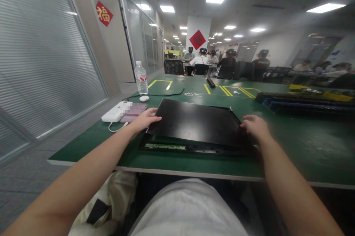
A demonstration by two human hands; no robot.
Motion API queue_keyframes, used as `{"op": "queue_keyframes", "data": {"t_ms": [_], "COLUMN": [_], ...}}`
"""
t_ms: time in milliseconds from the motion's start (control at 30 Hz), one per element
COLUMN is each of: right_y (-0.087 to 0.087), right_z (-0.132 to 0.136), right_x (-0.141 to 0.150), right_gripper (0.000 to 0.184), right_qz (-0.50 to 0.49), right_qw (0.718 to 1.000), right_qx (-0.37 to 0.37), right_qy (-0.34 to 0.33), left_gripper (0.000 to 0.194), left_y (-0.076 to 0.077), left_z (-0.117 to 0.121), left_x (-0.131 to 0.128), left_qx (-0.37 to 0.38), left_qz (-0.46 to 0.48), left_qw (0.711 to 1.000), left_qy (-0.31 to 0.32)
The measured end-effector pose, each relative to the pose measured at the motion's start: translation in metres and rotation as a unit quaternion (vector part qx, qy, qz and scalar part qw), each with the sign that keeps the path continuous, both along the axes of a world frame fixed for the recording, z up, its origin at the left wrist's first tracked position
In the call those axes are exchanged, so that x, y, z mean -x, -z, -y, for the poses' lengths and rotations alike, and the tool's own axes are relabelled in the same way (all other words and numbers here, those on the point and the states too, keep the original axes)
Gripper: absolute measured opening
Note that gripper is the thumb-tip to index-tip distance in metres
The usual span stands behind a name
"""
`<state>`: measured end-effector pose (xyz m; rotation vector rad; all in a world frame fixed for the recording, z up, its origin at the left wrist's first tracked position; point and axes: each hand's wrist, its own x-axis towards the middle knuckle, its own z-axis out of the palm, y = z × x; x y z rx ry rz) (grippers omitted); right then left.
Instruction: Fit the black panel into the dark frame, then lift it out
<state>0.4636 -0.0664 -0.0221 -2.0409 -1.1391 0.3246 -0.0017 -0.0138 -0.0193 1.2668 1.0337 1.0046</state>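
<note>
A large flat black panel (pixel 194 121) lies on the green table (pixel 305 147), its near edge lifted slightly above a black frame with a green circuit strip (pixel 165 146). My left hand (pixel 144 119) grips the panel's left edge, fingers curled over it. On the panel's right edge my right hand (pixel 256 127) holds on with bent fingers.
Left of the panel sit a white power bank (pixel 115 112), a phone (pixel 133 112), a white mouse (pixel 144 98) and a water bottle (pixel 141 78). Black and yellow trays (pixel 305 101) lie at the right. Several seated people work at far tables. A glass wall runs along the left.
</note>
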Motion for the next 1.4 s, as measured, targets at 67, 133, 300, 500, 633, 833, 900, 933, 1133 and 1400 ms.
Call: {"op": "queue_keyframes", "data": {"t_ms": [67, 133, 300, 500, 633, 833, 900, 933, 1133, 1400], "right_y": [0.003, 0.006, 0.010, 0.006, 0.007, 0.007, 0.007, 0.008, 0.013, 0.014], "right_z": [-0.002, -0.004, -0.006, -0.005, -0.006, -0.006, -0.006, -0.006, -0.010, -0.011], "right_x": [-0.003, -0.006, -0.010, -0.008, -0.009, -0.009, -0.009, -0.010, -0.016, -0.018], "right_gripper": [0.037, 0.037, 0.034, 0.034, 0.034, 0.033, 0.033, 0.033, 0.034, 0.032], "right_qz": [-0.005, -0.008, -0.014, -0.005, -0.003, -0.016, -0.019, -0.021, -0.040, -0.059], "right_qw": [1.000, 1.000, 1.000, 1.000, 1.000, 1.000, 1.000, 1.000, 0.999, 0.998], "right_qx": [-0.003, -0.005, -0.015, -0.004, 0.004, 0.003, 0.000, -0.002, -0.010, -0.017], "right_qy": [-0.003, -0.007, -0.015, -0.015, -0.016, -0.014, -0.014, -0.014, -0.018, -0.020], "left_gripper": [0.066, 0.068, 0.068, 0.068, 0.058, 0.055, 0.056, 0.057, 0.056, 0.053], "left_y": [0.001, 0.002, 0.006, 0.005, 0.004, 0.011, 0.013, 0.013, 0.016, 0.023], "left_z": [-0.001, -0.003, -0.007, -0.010, -0.010, -0.014, -0.015, -0.016, -0.017, -0.025], "left_x": [0.001, 0.002, 0.003, 0.004, 0.006, 0.008, 0.008, 0.009, 0.011, 0.014], "left_qx": [-0.003, -0.016, -0.069, -0.119, -0.178, -0.176, -0.172, -0.170, -0.172, -0.196], "left_qz": [-0.002, -0.010, -0.027, -0.090, -0.186, -0.236, -0.248, -0.255, -0.277, -0.318], "left_qw": [1.000, 1.000, 0.995, 0.986, 0.961, 0.949, 0.948, 0.947, 0.941, 0.927], "left_qy": [-0.002, -0.016, -0.063, -0.072, -0.099, -0.113, -0.101, -0.097, -0.086, -0.041]}}
